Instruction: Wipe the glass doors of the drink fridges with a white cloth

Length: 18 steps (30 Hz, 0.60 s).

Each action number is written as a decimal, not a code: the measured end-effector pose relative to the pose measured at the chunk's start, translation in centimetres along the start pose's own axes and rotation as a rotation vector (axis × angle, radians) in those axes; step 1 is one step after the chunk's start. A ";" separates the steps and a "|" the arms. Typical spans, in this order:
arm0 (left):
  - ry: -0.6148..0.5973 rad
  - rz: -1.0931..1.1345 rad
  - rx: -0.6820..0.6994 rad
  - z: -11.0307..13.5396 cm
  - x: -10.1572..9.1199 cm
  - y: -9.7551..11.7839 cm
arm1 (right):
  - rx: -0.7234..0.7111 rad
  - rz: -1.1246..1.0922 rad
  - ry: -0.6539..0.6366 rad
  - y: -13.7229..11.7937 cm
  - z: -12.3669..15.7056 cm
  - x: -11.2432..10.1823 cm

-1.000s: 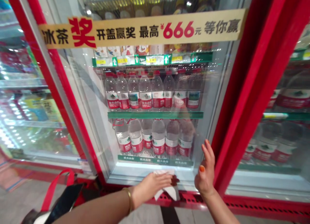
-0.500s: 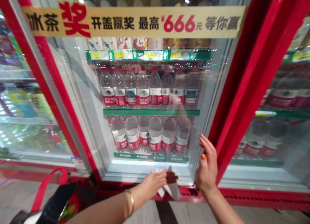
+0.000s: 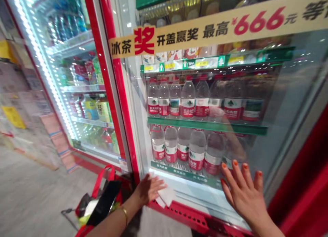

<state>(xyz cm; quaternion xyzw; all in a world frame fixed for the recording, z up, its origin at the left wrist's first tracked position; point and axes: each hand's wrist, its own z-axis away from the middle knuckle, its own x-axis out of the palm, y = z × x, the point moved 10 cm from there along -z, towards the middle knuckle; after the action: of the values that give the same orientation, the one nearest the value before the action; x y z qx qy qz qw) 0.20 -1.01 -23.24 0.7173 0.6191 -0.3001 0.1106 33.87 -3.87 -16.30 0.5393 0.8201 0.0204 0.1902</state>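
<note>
My left hand, with a bracelet at the wrist, reaches to the lower left of the glass door. Its fingers lie over a white tissue, which it holds against the bottom of the door; part of the tissue is hidden beneath the hand. To the right, my right hand, with orange nails, is spread palm forward at the glass, holding nothing. Whether its whole palm touches, I cannot tell. Behind the glass stand water bottles with red and white labels, in two rows.
A yellow banner runs across the door. Red frame posts border the glass, and a red slotted sill runs below. By my left forearm stands a bag with red handles. Another lit cooler and stacked boxes are at left.
My view has swung left. The left hand has moved with the tissue toward the door's left post. My right hand has turned from edge-on by the right frame to spread facing the glass.
</note>
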 end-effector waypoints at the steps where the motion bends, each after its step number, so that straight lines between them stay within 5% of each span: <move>1: 0.028 -0.013 -0.001 0.4 0.1 -1.2 | 0.008 0.007 -0.013 0.2 0.6 0.6; 5: 0.120 -0.084 -0.108 -0.7 1.5 -5.3 | 0.074 0.007 0.003 0.9 2.1 1.3; 7: 0.112 -0.087 -0.086 -0.5 2.6 -3.8 | 0.114 0.006 0.024 0.9 2.3 1.1; 11: 0.105 -0.034 0.174 3.3 3.0 1.9 | 0.133 0.020 0.022 0.8 2.3 1.3; 13: 0.132 -0.034 0.186 4.0 2.2 1.6 | 0.134 0.018 0.016 0.8 2.4 1.5; 18: 0.181 -0.079 -0.143 -2.7 0.0 -2.7 | 0.134 0.023 0.038 0.8 2.6 1.4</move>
<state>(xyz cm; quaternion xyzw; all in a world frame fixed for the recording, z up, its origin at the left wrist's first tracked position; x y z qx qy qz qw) -1.61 1.04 -20.53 0.7068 0.6741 -0.1933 0.0933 34.99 -2.70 -18.95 0.5597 0.8168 -0.0221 0.1381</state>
